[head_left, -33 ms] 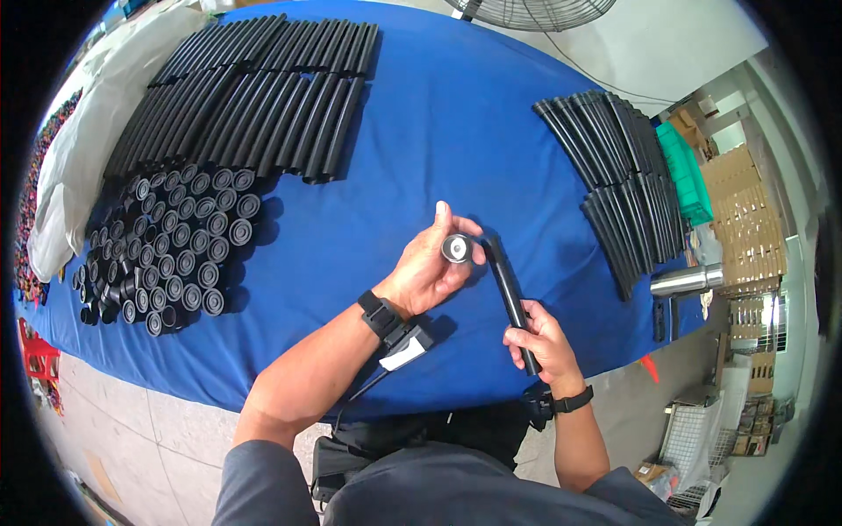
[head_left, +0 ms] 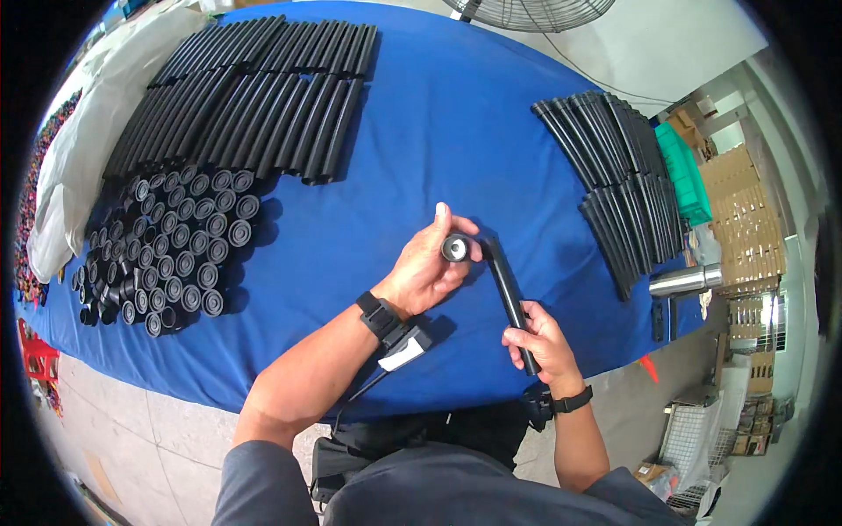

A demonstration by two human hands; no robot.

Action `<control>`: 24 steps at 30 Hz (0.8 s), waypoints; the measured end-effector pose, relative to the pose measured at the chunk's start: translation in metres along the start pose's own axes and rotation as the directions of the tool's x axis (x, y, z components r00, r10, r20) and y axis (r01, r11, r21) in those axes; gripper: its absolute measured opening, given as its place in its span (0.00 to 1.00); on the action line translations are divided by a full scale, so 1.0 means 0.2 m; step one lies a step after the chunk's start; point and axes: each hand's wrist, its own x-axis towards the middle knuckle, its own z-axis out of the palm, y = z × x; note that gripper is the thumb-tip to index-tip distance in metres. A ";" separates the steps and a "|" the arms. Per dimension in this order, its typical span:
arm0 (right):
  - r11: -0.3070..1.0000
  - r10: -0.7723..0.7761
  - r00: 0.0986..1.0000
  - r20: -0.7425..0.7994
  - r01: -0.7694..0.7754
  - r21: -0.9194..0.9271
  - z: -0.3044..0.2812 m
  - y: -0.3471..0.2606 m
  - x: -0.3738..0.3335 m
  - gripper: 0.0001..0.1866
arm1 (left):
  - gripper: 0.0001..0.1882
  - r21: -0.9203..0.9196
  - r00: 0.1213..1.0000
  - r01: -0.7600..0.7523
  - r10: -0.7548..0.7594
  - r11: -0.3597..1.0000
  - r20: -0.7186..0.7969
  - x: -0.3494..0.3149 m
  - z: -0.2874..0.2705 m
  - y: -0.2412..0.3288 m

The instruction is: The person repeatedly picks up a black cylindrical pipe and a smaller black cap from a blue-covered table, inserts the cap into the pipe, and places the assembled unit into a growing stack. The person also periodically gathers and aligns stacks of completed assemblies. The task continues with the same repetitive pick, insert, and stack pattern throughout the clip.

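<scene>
Between the thumb and fingers of my left hand point(head_left: 427, 273) is a round black cap point(head_left: 455, 249), its pale, ring-shaped hollow face turned up. My right hand point(head_left: 542, 342) grips the lower part of a black tube point(head_left: 506, 287), which slants up and left over the blue cloth. The tube's upper end is close beside the fingertips of my left hand; whether they touch I cannot tell. Many similar black caps point(head_left: 181, 235) stand grouped on the left of the table, and rows of plain black tubes point(head_left: 219, 118) lie behind them.
More black tubes point(head_left: 614, 180) lie stacked on the right of the blue-covered table point(head_left: 430, 123), beside a green bin point(head_left: 684, 173). A shiny metal cylinder point(head_left: 687, 280) lies near the right edge. A white plastic sheet point(head_left: 83, 180) is at far left, and a fan point(head_left: 535, 10) stands beyond the table.
</scene>
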 end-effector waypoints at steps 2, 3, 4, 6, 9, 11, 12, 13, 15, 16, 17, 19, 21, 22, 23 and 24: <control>1.000 -0.006 1.000 -0.023 0.006 0.002 0.00 -0.01 -0.01 0.19 | 0.31 0.066 0.999 -0.034 0.035 0.997 -0.007 0.00 0.01 0.01; 1.000 -0.015 1.000 -0.023 0.016 0.008 0.00 0.00 -0.02 0.19 | 0.30 0.101 0.999 -0.050 0.052 0.994 -0.016 -0.01 0.00 0.01; 1.000 -0.025 0.999 -0.022 0.025 0.014 0.00 0.00 -0.04 0.19 | 0.31 0.123 0.997 -0.073 0.077 0.990 -0.026 0.00 0.00 0.02; 0.994 -0.056 0.998 0.041 0.051 0.102 0.04 -0.02 -0.10 0.20 | 0.32 0.165 0.991 -0.117 0.127 0.979 -0.048 0.00 -0.01 0.03; 0.980 -0.050 0.986 0.158 0.018 0.200 0.10 -0.07 -0.17 0.22 | 0.36 0.173 0.977 -0.174 0.192 0.969 -0.090 0.01 -0.02 0.05; 0.974 -0.037 0.976 0.212 -0.012 0.226 0.15 -0.08 -0.18 0.23 | 0.36 0.174 0.969 -0.199 0.221 0.964 -0.113 0.01 -0.01 0.05; 0.970 -0.056 0.972 0.228 -0.001 0.243 0.17 -0.06 -0.16 0.24 | 0.36 0.175 0.967 -0.198 0.221 0.965 -0.124 0.01 0.00 0.05; 0.971 -0.062 0.969 0.238 0.004 0.238 0.18 -0.06 -0.15 0.26 | 0.36 0.175 0.966 -0.197 0.222 0.965 -0.134 0.00 0.02 0.05; 0.967 -0.059 0.965 0.255 -0.008 0.254 0.20 -0.05 -0.13 0.28 | 0.36 0.186 0.969 -0.196 0.220 0.963 -0.116 0.00 0.03 0.05; 0.961 -0.051 0.964 0.262 -0.025 0.276 0.22 -0.05 -0.12 0.28 | 0.36 0.196 0.973 -0.195 0.216 0.961 -0.088 0.00 0.03 0.05; 0.954 -0.042 0.962 0.269 -0.042 0.298 0.23 -0.04 -0.12 0.28 | 0.35 0.207 0.976 -0.195 0.211 0.959 -0.059 0.00 0.02 0.05; 0.950 -0.023 0.958 0.287 -0.068 0.306 0.22 -0.04 -0.12 0.27 | 0.35 0.318 0.973 -0.201 0.227 0.927 -0.046 -0.01 0.03 0.07; 0.962 0.005 0.958 0.285 -0.082 0.259 0.21 -0.04 -0.12 0.26 | 0.35 0.446 0.969 -0.210 0.247 0.870 -0.025 -0.01 0.03 0.08; 0.975 0.023 0.961 0.274 -0.083 0.209 0.19 -0.05 -0.12 0.26 | 0.35 0.517 0.966 -0.216 0.258 0.828 -0.009 -0.01 0.03 0.08; 0.984 0.041 0.964 0.262 -0.084 0.158 0.19 -0.06 -0.13 0.25 | 0.36 0.584 0.964 -0.221 0.267 0.781 0.007 -0.01 0.02 0.08; 0.990 0.041 0.967 0.252 -0.074 0.120 0.19 -0.07 -0.13 0.25 | 0.36 0.617 0.961 -0.218 0.277 0.756 0.000 -0.01 0.02 0.08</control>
